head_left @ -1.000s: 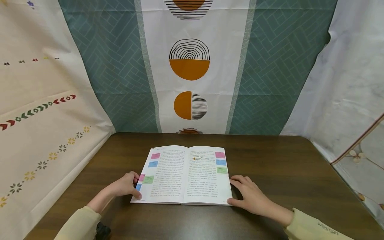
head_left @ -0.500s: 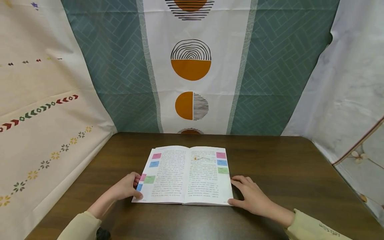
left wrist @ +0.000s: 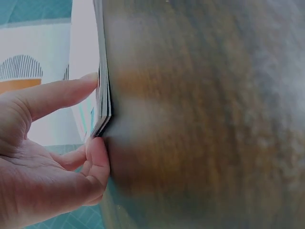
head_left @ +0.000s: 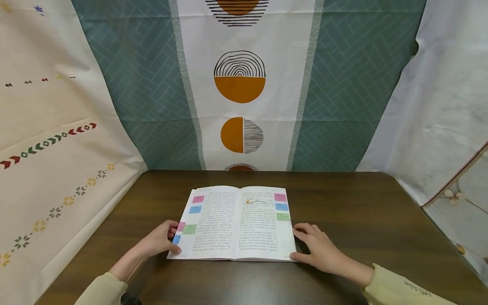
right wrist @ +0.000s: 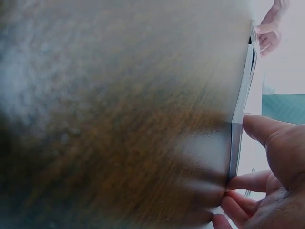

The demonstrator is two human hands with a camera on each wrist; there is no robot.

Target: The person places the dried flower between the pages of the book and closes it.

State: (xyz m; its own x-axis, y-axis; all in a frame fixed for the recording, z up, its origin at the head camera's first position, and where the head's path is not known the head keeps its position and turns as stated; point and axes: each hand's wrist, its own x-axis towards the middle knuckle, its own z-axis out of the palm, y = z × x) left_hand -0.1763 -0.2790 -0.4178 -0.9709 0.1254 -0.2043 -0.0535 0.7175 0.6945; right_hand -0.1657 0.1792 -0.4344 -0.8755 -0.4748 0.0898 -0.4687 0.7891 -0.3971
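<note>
An open book point(head_left: 217, 233) lies flat on the table, with printed text and pink, blue and green boxes along its outer margins. At its near left corner my left hand point(head_left: 154, 240) holds the edge, thumb on the page and fingers curled against the side. My right hand point(head_left: 319, 250) grips the opposite edge, its thumb on the near right corner and its fingers along the side. In the left wrist view the stacked page edges point(left wrist: 103, 95) stand between thumb and fingers. The right wrist view has the book's thin cover edge point(right wrist: 237, 143) beside the fingertips.
The dark brown wooden table point(head_left: 343, 212) extends around the book. Behind it hangs a green and white cloth point(head_left: 280, 84) with orange shapes. A cream patterned cloth point(head_left: 76, 148) hangs at the left and a pale one point(head_left: 431, 127) at the right.
The head view has shifted slightly sideways and back. Both hands keep their places on the book, which lies open at the same pages.
</note>
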